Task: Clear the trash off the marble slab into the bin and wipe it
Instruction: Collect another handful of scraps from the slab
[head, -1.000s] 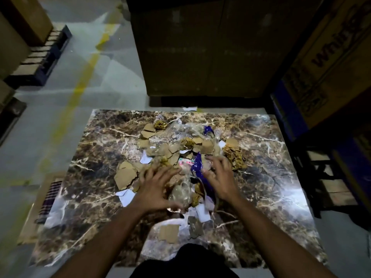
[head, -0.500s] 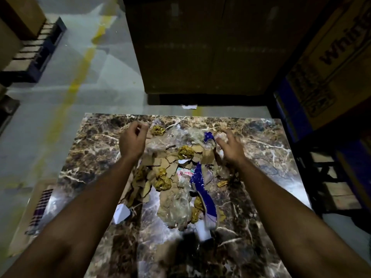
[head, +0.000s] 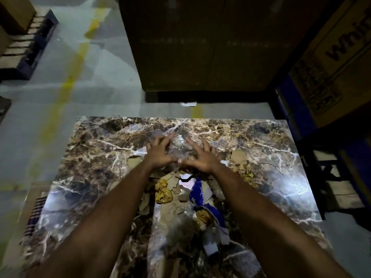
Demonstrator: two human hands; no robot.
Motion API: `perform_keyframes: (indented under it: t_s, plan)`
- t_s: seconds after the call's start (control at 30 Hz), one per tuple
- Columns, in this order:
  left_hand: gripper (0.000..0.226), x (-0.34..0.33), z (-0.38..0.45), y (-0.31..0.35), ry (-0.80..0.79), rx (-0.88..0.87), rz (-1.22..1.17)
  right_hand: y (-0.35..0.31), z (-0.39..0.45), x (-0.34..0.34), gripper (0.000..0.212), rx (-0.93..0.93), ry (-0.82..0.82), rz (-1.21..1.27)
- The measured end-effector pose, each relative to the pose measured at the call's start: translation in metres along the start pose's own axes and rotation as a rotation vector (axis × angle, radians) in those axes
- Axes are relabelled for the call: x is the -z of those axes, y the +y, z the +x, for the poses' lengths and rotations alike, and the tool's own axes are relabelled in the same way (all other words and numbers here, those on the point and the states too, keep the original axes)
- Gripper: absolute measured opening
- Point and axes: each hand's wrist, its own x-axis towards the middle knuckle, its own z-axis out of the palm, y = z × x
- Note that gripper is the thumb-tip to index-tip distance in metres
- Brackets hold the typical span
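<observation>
A brown veined marble slab [head: 96, 157] lies on the floor below me. Down its middle runs a pile of trash [head: 180, 197]: cardboard scraps, crumpled gold foil [head: 163, 192], a blue wrapper [head: 197, 190], white paper and clear plastic film. My left hand [head: 158, 153] and my right hand [head: 200, 156] lie side by side at the far end of the pile, fingers spread, thumbs nearly touching, pressing on clear plastic [head: 178, 145]. More cardboard scraps [head: 239, 157] lie right of my right hand. No bin is in view.
A tall cardboard box [head: 200, 43] stands just beyond the slab's far edge. Printed boxes on a blue rack [head: 325, 73] crowd the right side. A wooden pallet [head: 26, 47] sits far left on the grey floor with its yellow line [head: 66, 87]. A checked mat [head: 36, 209] lies at the slab's left.
Both hands have moved from the pile's near part out to its far end and come together. The trash has been drawn into a narrower strip toward me.
</observation>
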Motion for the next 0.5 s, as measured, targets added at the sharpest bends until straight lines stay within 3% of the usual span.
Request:
perform_keyframes:
  t_s: [0.17, 0.33, 0.4, 0.5]
  plan:
    - [0.080, -0.016, -0.014, 0.005, 0.091, 0.058, -0.258, 0.003, -0.007, -0.009, 0.101, 0.020, 0.037, -0.049]
    - [0.062, -0.020, -0.023, 0.014, 0.077, 0.061, -0.412, -0.008, -0.014, -0.015, 0.095, 0.040, 0.101, 0.184]
    - [0.054, -0.018, -0.027, 0.015, 0.069, 0.073, -0.546, -0.015, -0.016, -0.017, 0.087, 0.040, 0.094, 0.285]
    - [0.048, -0.019, -0.036, 0.024, 0.007, 0.089, -0.800, -0.023, -0.017, -0.022, 0.093, 0.053, 0.089, 0.373]
